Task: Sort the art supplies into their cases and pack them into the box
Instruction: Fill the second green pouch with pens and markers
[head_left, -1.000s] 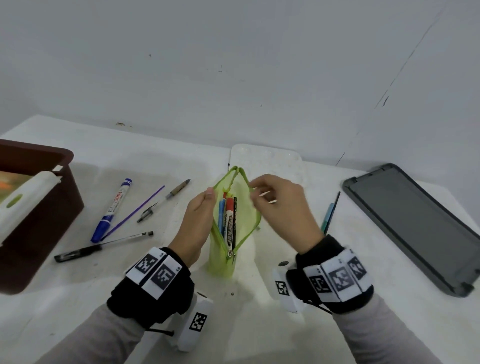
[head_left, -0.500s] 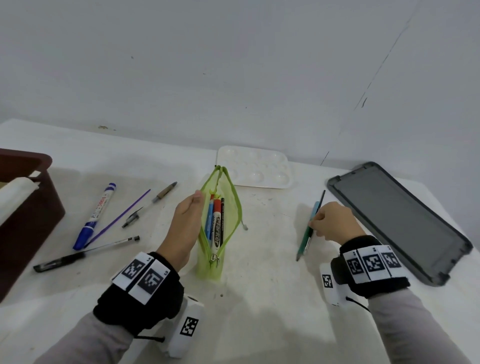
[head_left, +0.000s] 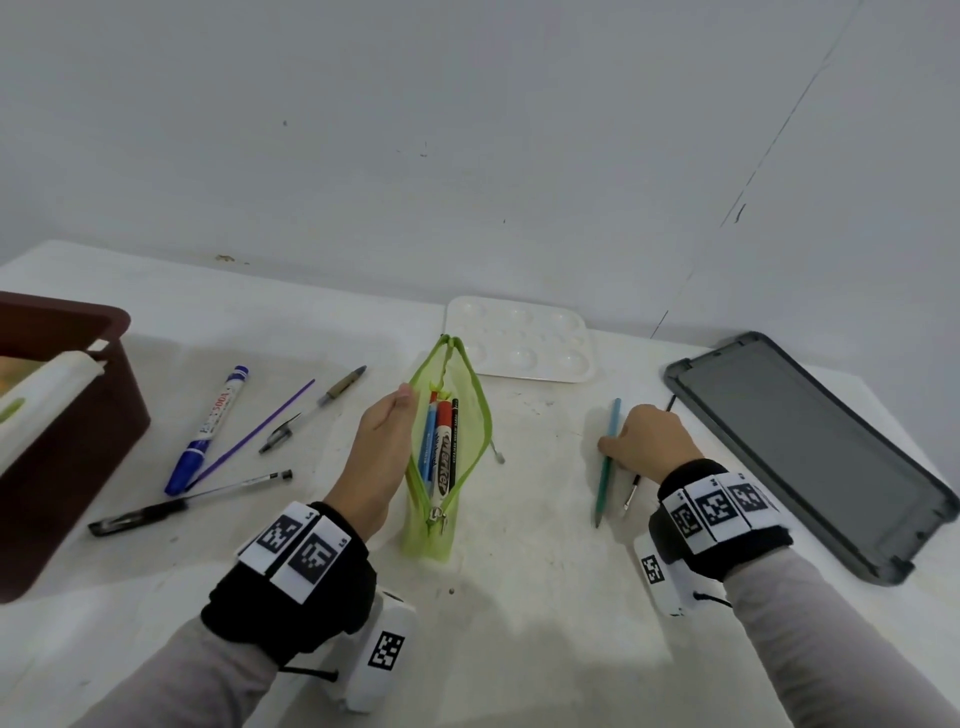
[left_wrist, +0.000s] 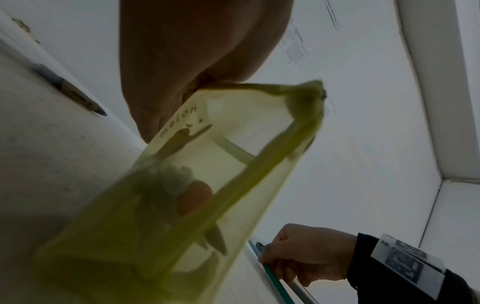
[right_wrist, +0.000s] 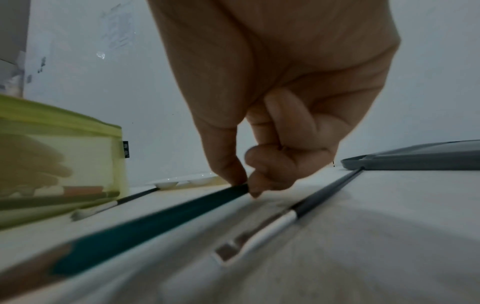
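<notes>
A green mesh pouch stands unzipped mid-table with a red marker and blue pens inside. My left hand pinches the pouch's left rim and holds it up. A teal pencil lies on the table right of the pouch. My right hand is down on it, thumb and forefinger pinching its shaft. A thin black paintbrush with a white ferrule lies just right of the pencil, partly under my hand.
A brown box stands at the left edge. A blue marker, purple stick and two pens lie left of the pouch. A white palette sits behind, a grey case at right. A small brush lies beside the pouch.
My right hand left the pouch's mouth, swung right and came down onto the teal pencil. The left hand kept hold of the pouch's rim.
</notes>
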